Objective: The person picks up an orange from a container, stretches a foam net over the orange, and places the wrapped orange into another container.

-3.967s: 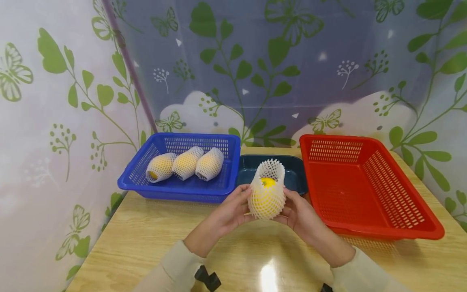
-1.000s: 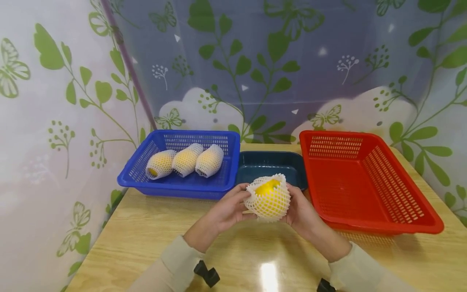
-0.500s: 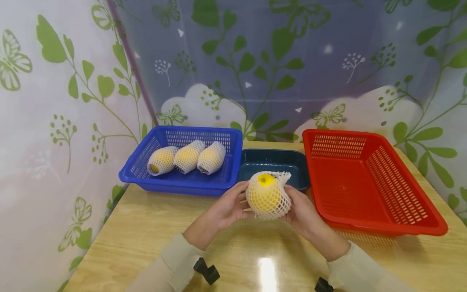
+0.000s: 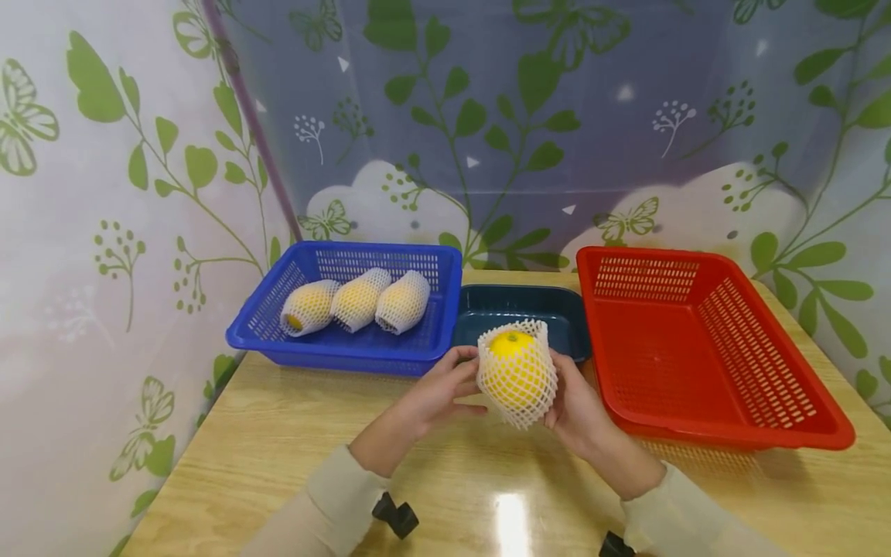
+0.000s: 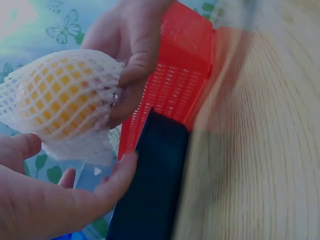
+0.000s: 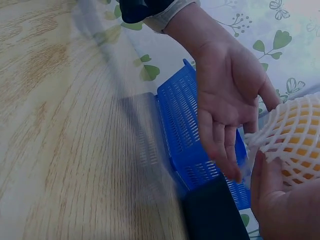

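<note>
1. A wooden table [image 4: 278, 456] is occupied at its far edge by a red basket [image 4: 703, 348], a blue basket [image 4: 341, 352] holding three netted fruits [image 4: 356, 300], and a dark tray [image 4: 515, 309] between them.
2. Both forearms are extended forward over the table, meeting above its middle.
3. A yellow fruit in white foam netting [image 4: 517, 373] is held above the table, in front of the dark tray.
4. The fruit is cupped from the right by the right hand [image 4: 578, 406], fingers curled round the net.
5. The left hand [image 4: 442, 391] is kept loosely spread beside the netting, fingertips at its edge.
</note>
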Demonstrator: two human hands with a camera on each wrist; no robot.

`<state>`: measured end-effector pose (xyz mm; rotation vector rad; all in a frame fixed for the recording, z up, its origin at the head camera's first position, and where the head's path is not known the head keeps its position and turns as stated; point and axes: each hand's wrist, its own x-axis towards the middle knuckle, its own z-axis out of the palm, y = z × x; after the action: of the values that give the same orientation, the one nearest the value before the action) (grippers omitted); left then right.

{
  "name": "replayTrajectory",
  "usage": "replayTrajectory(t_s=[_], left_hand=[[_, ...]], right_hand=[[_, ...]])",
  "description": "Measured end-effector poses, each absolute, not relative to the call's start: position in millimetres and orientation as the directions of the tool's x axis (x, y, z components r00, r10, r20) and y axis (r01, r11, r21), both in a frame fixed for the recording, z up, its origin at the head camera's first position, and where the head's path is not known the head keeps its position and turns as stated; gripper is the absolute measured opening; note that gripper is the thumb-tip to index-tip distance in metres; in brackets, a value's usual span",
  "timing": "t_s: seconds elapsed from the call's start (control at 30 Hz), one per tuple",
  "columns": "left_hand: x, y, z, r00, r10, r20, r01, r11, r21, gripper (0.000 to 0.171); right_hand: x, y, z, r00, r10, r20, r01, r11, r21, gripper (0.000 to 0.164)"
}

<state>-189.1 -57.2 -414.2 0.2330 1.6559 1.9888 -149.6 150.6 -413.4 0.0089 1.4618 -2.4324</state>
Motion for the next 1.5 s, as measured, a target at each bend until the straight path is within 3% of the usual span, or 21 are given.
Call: replayTrajectory(t_s=[0.27,0.47,0.6,0.73,0.83,1.0,1.17,1.37,1.5], left_hand=[[-187.6,-55.5,-414.9,-0.917,0.396,0.04,-0.007,-0.115,0.993,0.034],[-185.7,-54.4,-412.0,-0.906,0.411,0.098,0.032,-0.164,0.986,0.036],[-183.6,-55.3,-411.0,-0.874,0.472,0.116,0.051,-0.148,0.988,0.051],[-181.8,-54.5,-412.1,-0.845,0.519,0.127,0.107,-0.069,0.992,0.085],[-181.2,-52.2,-412.9,-0.849,0.517,0.112,0.131,0.001,0.991,0.098],[-181.2,-49.3,-410.7,-0.876,0.473,0.093,0.115,0.017,0.993,0.087],[-181.3,-51.6,-409.3,-0.884,0.465,0.043,0.018,-0.059,0.998,0.075],[-181.6,-56.7,-411.9,-0.88,0.474,-0.036,-0.1,-0.11,0.989,0.07],[-182.0,-57.6,-412.7,-0.868,0.495,-0.047,-0.133,-0.141,0.981,0.066]], right_hand=[[-148.7,147.9,-412.0,-0.95,-0.245,-0.193,0.286,-0.439,-0.852,0.036],[-148.5,147.6,-408.6,-0.946,-0.246,-0.212,0.304,-0.441,-0.844,0.044],[-148.5,147.2,-408.8,-0.947,-0.248,-0.204,0.297,-0.441,-0.847,0.047],[-148.1,146.9,-411.1,-0.943,-0.272,-0.192,0.299,-0.44,-0.847,0.045],[-147.5,146.7,-411.9,-0.935,-0.305,-0.18,0.304,-0.43,-0.85,0.047],[-145.9,146.2,-408.8,-0.922,-0.341,-0.181,0.315,-0.393,-0.864,0.056],[-142.6,146.0,-404.2,-0.929,-0.291,-0.229,0.297,-0.218,-0.93,0.062],[-137.9,146.7,-400.7,-0.962,-0.147,-0.229,0.228,0.025,-0.973,0.054],[-138.3,147.4,-396.6,-0.977,-0.133,-0.164,0.165,0.0,-0.986,0.046]])
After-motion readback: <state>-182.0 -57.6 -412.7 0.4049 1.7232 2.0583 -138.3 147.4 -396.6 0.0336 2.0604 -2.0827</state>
